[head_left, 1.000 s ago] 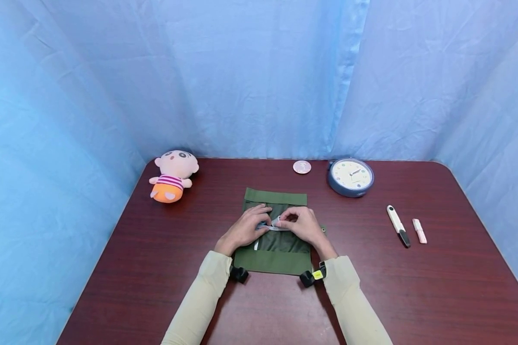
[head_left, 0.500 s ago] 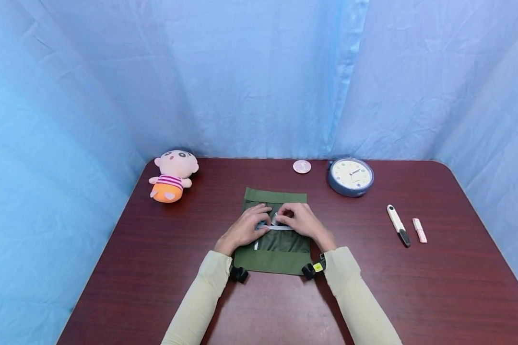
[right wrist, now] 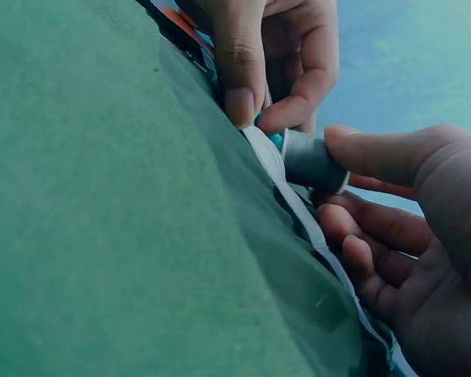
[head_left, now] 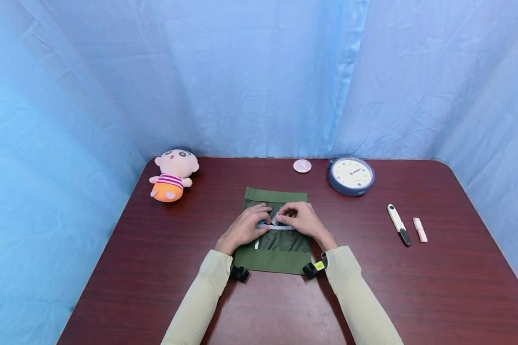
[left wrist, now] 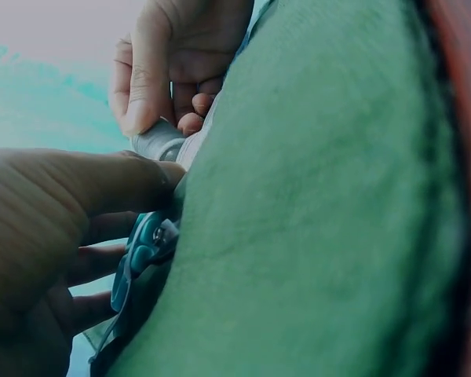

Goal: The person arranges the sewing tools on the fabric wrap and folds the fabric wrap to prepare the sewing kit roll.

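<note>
A green fabric pouch (head_left: 273, 261) lies opened out on the table, with a white elastic band (right wrist: 267, 153) across its middle. My left hand (head_left: 243, 227) rests on the pouch's left part and pinches the band between thumb and forefinger. Between the thumb and fingers of my right hand (head_left: 305, 221) is a small grey thread spool (right wrist: 302, 157). The spool sits right at the band, on its far side, tilted. Below my left fingers in the left wrist view, a teal plastic piece (left wrist: 141, 243) with a metal bit shows, partly hidden by the fabric.
A plush doll (head_left: 170, 177) sits at the back left. At the back stand a round pale disc (head_left: 302, 166) and a blue alarm clock (head_left: 351, 177). To the right lie a white tool with a black end (head_left: 398, 225) and a small pink-and-white stick (head_left: 420, 230). Blue curtains (head_left: 259, 76) surround the table.
My right hand has moved slightly away from me over the pouch, bringing the spool to the far side of the band. The left hand has stayed in place.
</note>
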`<action>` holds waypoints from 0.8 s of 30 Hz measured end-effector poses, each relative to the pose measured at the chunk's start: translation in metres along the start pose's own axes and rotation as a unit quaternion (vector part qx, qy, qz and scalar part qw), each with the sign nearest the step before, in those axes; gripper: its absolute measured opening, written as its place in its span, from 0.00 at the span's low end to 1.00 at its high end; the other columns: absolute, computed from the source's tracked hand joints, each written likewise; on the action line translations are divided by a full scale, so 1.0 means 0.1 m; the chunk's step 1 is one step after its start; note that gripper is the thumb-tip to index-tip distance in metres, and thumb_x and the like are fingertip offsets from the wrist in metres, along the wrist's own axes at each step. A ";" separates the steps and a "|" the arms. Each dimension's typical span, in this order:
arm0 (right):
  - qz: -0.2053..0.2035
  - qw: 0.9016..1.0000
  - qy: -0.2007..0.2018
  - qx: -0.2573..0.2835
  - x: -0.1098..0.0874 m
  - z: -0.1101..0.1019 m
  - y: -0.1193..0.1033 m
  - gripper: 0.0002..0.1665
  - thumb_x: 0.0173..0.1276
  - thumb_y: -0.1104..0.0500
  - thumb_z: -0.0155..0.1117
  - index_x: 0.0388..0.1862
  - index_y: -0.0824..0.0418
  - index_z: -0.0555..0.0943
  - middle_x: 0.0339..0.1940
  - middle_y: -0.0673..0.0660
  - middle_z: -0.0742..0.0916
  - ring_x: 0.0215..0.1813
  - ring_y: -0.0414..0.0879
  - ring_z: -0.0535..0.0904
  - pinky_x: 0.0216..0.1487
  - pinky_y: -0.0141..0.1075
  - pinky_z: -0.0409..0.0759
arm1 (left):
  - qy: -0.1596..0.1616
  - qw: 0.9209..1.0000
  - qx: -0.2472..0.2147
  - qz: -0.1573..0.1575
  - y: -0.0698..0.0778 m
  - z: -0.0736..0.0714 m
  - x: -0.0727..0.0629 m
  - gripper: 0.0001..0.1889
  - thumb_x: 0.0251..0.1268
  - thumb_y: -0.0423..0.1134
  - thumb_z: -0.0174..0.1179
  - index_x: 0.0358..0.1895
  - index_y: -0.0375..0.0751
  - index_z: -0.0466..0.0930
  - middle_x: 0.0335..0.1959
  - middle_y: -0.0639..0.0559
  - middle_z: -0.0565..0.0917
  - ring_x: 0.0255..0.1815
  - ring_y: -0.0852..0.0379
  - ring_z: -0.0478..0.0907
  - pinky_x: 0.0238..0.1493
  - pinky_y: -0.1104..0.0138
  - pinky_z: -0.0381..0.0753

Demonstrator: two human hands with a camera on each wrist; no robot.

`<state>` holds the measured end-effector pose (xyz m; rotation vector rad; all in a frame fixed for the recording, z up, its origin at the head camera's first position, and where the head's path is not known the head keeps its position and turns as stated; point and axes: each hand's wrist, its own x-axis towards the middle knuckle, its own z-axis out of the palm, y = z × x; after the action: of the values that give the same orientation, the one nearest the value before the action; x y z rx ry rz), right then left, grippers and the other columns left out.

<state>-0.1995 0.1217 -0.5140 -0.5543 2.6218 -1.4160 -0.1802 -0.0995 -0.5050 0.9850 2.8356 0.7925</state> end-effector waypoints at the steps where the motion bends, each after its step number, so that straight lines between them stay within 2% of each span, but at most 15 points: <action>1: 0.004 1.000 0.005 0.004 0.00 0.01 0.01 0.04 0.64 0.55 0.73 0.35 0.54 0.88 0.30 0.52 0.90 0.29 0.37 0.81 0.33 0.29 0.80 | 0.001 1.000 0.003 0.003 0.00 0.00 0.00 0.04 0.65 0.38 0.67 0.38 0.43 0.84 0.65 0.42 0.81 0.74 0.43 0.71 0.76 0.53 0.68; 5: -0.011 1.000 0.025 0.011 -0.01 0.02 0.02 0.06 0.61 0.55 0.75 0.35 0.54 0.88 0.30 0.53 0.89 0.29 0.36 0.81 0.33 0.29 0.81 | 0.004 1.000 0.009 0.008 0.00 0.00 0.01 0.03 0.65 0.38 0.67 0.37 0.43 0.84 0.64 0.42 0.81 0.73 0.43 0.72 0.76 0.53 0.68; 10: -0.084 0.996 0.034 -0.024 -0.03 0.05 0.02 0.04 0.59 0.57 0.77 0.33 0.54 0.89 0.34 0.52 0.90 0.30 0.34 0.80 0.33 0.28 0.81 | -0.002 1.000 -0.006 0.006 -0.01 -0.01 0.01 0.03 0.66 0.37 0.67 0.38 0.43 0.84 0.66 0.43 0.80 0.74 0.44 0.71 0.76 0.53 0.68; 13: -0.107 0.994 0.027 -0.029 -0.03 0.05 0.01 0.04 0.60 0.58 0.76 0.33 0.54 0.89 0.35 0.52 0.90 0.30 0.34 0.79 0.33 0.28 0.80 | -0.002 1.000 -0.022 0.003 -0.03 -0.01 0.01 0.07 0.65 0.37 0.67 0.43 0.42 0.84 0.66 0.43 0.79 0.74 0.44 0.70 0.76 0.54 0.69; 18: -0.084 0.996 0.006 -0.013 -0.01 0.05 0.00 0.03 0.62 0.57 0.75 0.34 0.53 0.89 0.34 0.51 0.90 0.29 0.34 0.78 0.32 0.28 0.79 | 0.000 1.000 -0.024 -0.004 -0.06 0.00 -0.01 0.19 0.64 0.39 0.68 0.57 0.42 0.82 0.68 0.42 0.78 0.76 0.43 0.68 0.77 0.53 0.67; 24: -0.045 0.999 -0.004 0.001 0.01 0.03 -0.02 0.04 0.65 0.56 0.72 0.36 0.55 0.89 0.32 0.52 0.90 0.30 0.37 0.80 0.34 0.29 0.78 | -0.013 0.999 -0.026 -0.017 -0.07 -0.01 -0.02 0.23 0.63 0.41 0.69 0.61 0.41 0.80 0.71 0.41 0.75 0.79 0.41 0.63 0.80 0.49 0.61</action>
<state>-0.1992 0.1179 -0.5139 -0.6839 2.6192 -1.4368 -0.1828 -0.1061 -0.5082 0.9317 2.7876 0.8385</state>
